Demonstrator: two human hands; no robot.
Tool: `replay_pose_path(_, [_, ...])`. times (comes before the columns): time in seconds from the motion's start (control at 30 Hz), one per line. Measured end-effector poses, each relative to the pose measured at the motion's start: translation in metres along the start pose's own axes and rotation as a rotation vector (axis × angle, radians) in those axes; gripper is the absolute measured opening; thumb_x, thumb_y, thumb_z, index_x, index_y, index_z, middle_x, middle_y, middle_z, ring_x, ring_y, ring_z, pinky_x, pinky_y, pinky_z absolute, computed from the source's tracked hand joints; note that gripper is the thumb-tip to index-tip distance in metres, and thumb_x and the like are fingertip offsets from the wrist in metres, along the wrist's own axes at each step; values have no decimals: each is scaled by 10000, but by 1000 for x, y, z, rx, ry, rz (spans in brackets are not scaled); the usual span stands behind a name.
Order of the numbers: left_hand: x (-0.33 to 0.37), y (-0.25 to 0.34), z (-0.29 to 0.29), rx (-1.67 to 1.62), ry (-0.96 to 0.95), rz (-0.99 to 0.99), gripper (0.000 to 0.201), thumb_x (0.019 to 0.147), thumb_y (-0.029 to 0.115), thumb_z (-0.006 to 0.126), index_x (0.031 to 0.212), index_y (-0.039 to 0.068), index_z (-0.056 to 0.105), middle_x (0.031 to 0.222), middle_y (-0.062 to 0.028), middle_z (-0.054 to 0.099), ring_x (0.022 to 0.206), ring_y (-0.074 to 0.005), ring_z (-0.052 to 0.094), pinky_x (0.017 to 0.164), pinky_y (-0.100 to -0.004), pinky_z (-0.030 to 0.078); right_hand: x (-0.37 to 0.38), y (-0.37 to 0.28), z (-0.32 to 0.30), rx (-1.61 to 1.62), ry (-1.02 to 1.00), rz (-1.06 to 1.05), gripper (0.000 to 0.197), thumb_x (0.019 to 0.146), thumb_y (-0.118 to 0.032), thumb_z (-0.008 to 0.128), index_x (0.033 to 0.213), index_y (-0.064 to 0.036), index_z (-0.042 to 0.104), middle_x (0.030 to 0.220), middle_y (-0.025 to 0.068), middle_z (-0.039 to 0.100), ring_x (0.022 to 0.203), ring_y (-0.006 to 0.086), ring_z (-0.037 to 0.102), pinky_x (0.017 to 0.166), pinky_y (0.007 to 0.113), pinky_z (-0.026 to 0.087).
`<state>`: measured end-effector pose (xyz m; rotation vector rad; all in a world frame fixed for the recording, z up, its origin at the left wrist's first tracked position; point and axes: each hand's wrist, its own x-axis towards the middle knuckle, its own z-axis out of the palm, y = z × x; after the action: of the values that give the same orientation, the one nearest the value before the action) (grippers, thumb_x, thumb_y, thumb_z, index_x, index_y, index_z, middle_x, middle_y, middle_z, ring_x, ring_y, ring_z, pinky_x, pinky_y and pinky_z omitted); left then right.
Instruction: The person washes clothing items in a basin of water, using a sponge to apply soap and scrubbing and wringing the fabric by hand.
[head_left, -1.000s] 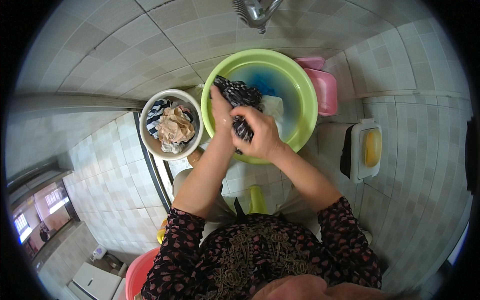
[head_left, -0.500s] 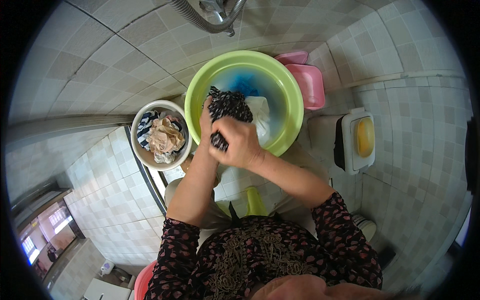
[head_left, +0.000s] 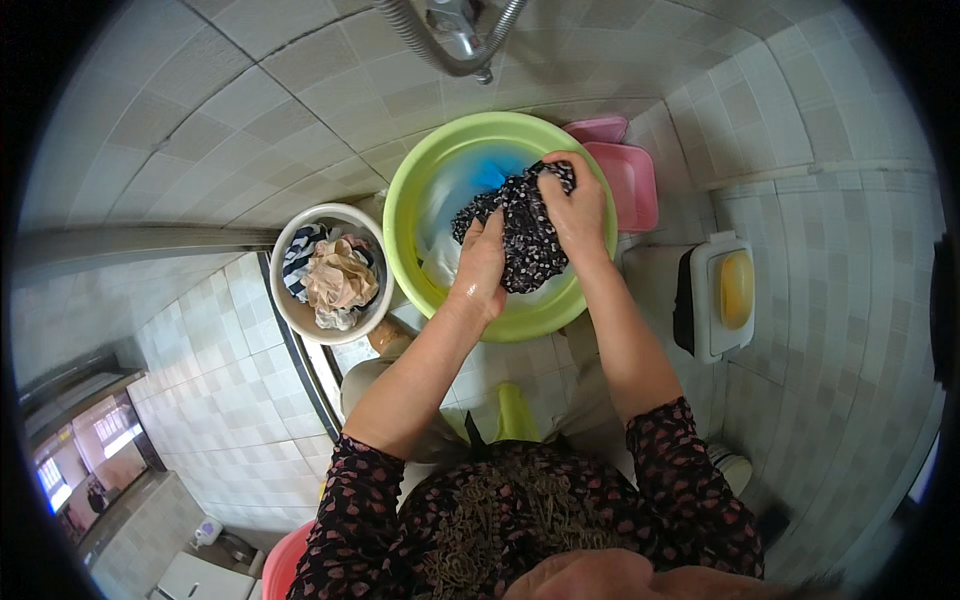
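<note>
A wet black garment with small white flecks [head_left: 530, 232] hangs bunched between my two hands, over the light green basin [head_left: 400, 185]. My right hand [head_left: 575, 205] grips its upper right end near the basin's rim. At the garment's left side my left hand [head_left: 482, 262] is closed on its edge, the fingertips partly hidden by the folds. Cloudy bluish water [head_left: 455, 175] fills the basin. In it lie a bright blue item [head_left: 488, 174] and a white cloth [head_left: 440, 262], both partly covered by the garment.
Left of the basin stands a white tub [head_left: 283, 305] of crumpled clothes [head_left: 340, 275]. Pink plastic trays [head_left: 635, 190] lean at the right, beside a white bin with a yellow lid panel [head_left: 737, 290]. A flexible metal hose [head_left: 450, 62] hangs from the wall above.
My hands have come apart from a tight twisting grip. The black garment has opened out and shifted right across the basin.
</note>
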<state>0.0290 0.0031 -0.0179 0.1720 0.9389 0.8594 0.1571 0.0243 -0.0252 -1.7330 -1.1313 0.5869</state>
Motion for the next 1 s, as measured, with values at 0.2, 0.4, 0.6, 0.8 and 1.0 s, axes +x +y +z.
replay_pose_path(0.2, [7,20,-8,-38,-28,89,263,921,233,545,1155,132,481,1083,-13,595,957,-135,581,816,-321,481,10,8,-12,532,9,278,335,802,-61,514,1126,-12,582,994,78,613,828,129,595,742,245,465])
replay_pose_path(0.4, [22,35,-24,-214,-30,-22,463,890,498,433,1094,101,554,1024,-99,620,865,-230,614,778,-389,510,-31,-19,15,295,-279,-329,631,672,-32,500,1300,9,457,1244,148,535,1120,258,540,978,361,411])
replay_pose_path(0.6, [22,28,-41,538,276,298,476,924,421,361,1002,24,613,801,-138,643,717,-265,638,721,-380,523,-59,-27,31,8,-295,-610,279,649,-150,609,906,-56,556,766,132,598,671,321,618,603,384,504])
replay_pose_path(0.8, [0,-9,-13,-14,64,-13,383,948,367,400,1138,67,545,1015,-61,625,913,-204,630,790,-364,525,-12,4,17,-68,-50,-313,186,724,-140,553,889,-61,588,728,179,614,670,379,617,629,423,495])
replay_pose_path(1.0, [67,-30,-83,-291,-203,97,401,935,424,448,1023,56,581,937,-87,623,778,-208,632,670,-369,544,-78,-42,25,-2,-352,-499,231,680,-144,586,884,-37,563,741,179,616,698,361,628,630,415,497])
